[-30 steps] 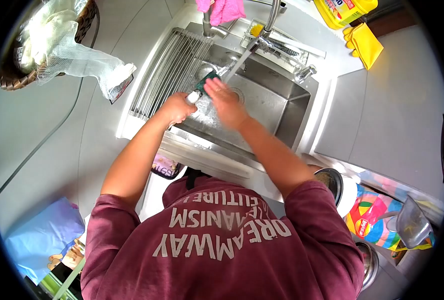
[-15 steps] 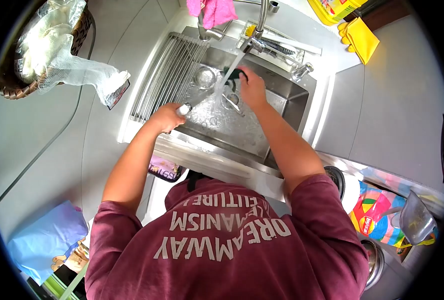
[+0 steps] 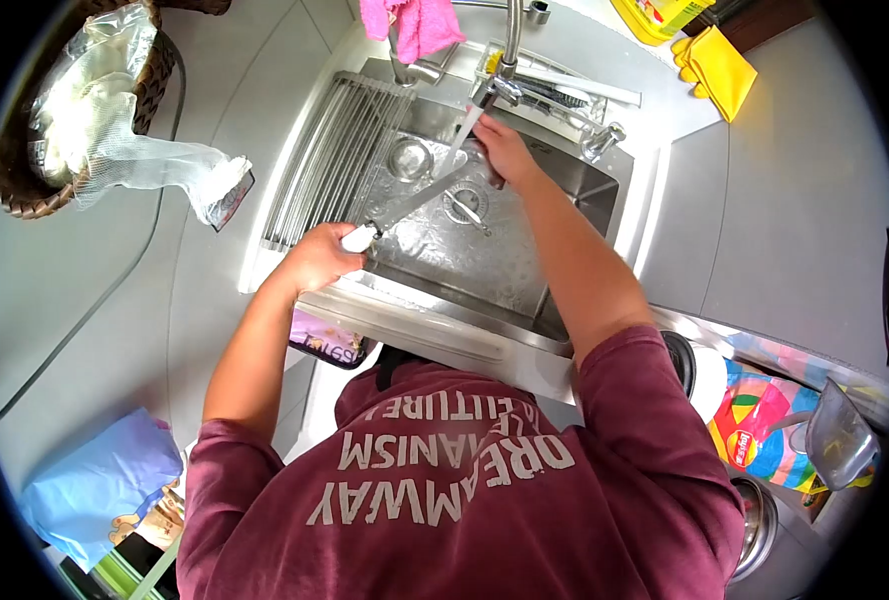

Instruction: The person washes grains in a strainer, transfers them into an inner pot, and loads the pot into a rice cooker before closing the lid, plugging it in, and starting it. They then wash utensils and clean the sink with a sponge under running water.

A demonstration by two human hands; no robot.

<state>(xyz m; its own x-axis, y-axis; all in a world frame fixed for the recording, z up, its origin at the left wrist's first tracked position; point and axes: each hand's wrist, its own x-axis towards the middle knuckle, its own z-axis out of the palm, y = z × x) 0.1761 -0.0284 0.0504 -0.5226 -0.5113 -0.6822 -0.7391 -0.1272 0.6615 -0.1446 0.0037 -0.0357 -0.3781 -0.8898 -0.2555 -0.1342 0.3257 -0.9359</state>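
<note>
My left hand [image 3: 320,258] is closed round the white handle of a kitchen knife [image 3: 420,203]. Its blade slants up and right over the sink [image 3: 435,255], its far part under the running water. Beside the stream, my right hand [image 3: 506,152] is curled near the blade's far end. The dark green scouring pad seen in it earlier is now mostly hidden by the fingers. Water falls from the faucet [image 3: 497,88] between the hands. Below the blade lies the drain [image 3: 467,205], and a round metal strainer [image 3: 410,160] sits to its left.
A roll-up drying rack [image 3: 330,155] covers the sink's left side. A caddy with brushes [image 3: 565,92] stands behind the faucet, near a pink cloth [image 3: 420,28]. Yellow gloves [image 3: 720,75] lie at the right. A wicker basket [image 3: 20,185] with a mesh bag is at the left.
My right hand has turned and shifted slightly, and the dark pad has gone from clear view. My left hand has moved slightly left and down, with more of the knife blade showing.
</note>
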